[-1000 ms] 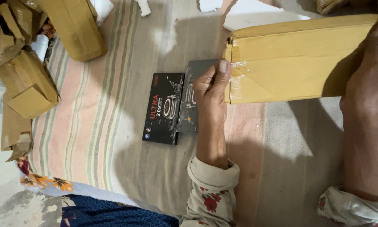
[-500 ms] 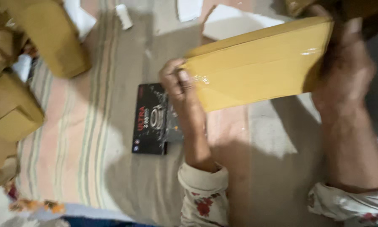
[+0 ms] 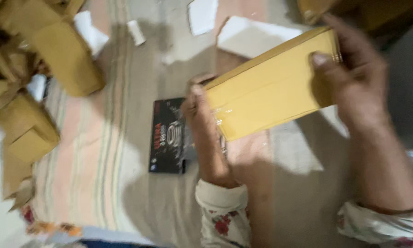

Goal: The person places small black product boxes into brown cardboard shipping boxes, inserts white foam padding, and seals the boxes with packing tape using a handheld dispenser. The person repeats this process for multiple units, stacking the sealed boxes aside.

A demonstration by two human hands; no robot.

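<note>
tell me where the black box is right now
In the head view the black box lies flat on the striped cloth, left of centre, partly under the left hand, which grips the yellow parcel above it.

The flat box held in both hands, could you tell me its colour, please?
Yellow-brown flat box, seen best in the head view.

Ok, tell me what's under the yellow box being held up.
Under the yellow box lies the striped cloth, with a black carton beside the left hand. A white sheet shows behind it. What lies directly beneath is covered.
</note>
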